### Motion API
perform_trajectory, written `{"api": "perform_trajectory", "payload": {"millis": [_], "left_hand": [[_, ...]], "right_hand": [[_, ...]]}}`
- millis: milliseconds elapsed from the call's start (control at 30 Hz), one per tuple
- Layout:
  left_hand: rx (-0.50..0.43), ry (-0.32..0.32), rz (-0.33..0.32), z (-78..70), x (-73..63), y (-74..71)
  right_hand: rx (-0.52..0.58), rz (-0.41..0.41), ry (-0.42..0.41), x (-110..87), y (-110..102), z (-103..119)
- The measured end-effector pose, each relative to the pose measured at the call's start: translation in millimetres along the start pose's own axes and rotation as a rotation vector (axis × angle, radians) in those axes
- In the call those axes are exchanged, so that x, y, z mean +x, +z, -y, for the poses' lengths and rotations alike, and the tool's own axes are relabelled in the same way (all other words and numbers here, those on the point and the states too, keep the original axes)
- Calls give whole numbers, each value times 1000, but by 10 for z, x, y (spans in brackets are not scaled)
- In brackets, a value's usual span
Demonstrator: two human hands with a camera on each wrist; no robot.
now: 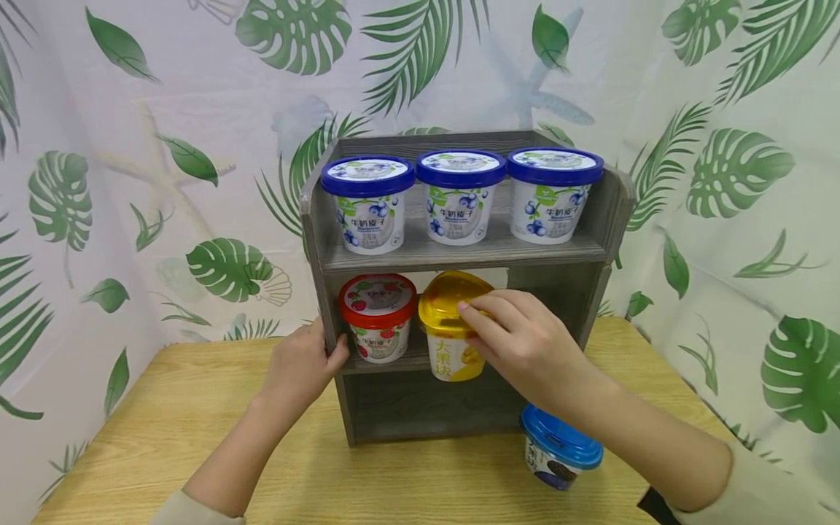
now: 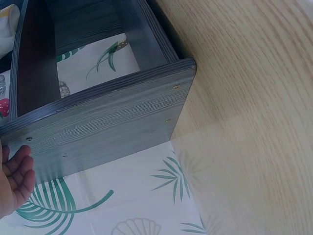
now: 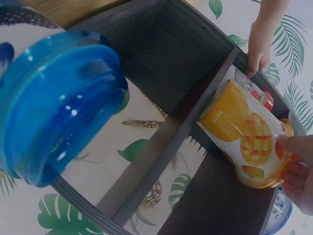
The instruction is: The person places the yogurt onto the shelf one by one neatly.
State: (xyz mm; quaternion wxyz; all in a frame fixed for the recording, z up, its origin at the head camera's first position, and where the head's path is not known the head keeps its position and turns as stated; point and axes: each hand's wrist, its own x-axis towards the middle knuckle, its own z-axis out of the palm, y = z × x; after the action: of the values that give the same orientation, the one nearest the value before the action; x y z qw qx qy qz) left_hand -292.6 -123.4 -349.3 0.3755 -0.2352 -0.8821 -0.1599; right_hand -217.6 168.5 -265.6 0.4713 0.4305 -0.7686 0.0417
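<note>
My right hand (image 1: 525,339) grips a yogurt cup with a domed yellow lid (image 1: 453,354) by its lid. The cup, with mango pictures on its side in the right wrist view (image 3: 257,137), is at the front of the middle level of a grey wooden shelf (image 1: 420,257). Left of it on that level stands a red-lidded cup (image 1: 379,339) with strawberries on it. My left hand (image 1: 298,368) holds the shelf's left side panel, thumb at the front edge. In the left wrist view, its curled fingers (image 2: 19,171) lie by the panel's outer face.
Three blue-lidded blueberry cups (image 1: 457,197) stand in a row on the top level. A cup with a bright blue lid (image 1: 561,441) sits on the wooden table (image 1: 275,474), by the shelf's front right, below my right forearm. Leaf-patterned cloth (image 1: 197,87) hangs behind and at the sides.
</note>
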Motion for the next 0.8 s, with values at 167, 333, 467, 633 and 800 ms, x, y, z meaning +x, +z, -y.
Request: {"api": "perform_trajectory", "payload": {"millis": [167,333,467,633,800], "left_hand": [[-2,4,-1,-6,-4,5],[-3,-2,-4,-13,7,0],[-5,-10,1,-20,20,-9],[-2,-15,8,-22,19,-10],[2,-13,2,-19,2,-5]], "right_hand": [[11,-46,-12,-26,52,-2],[-4,-138,-96,-17,82,6],[-13,-160,-129,4,92,13],[-23,-132,-127,-5,111,10],[-39,-107,-112,-27,148,-9]]}}
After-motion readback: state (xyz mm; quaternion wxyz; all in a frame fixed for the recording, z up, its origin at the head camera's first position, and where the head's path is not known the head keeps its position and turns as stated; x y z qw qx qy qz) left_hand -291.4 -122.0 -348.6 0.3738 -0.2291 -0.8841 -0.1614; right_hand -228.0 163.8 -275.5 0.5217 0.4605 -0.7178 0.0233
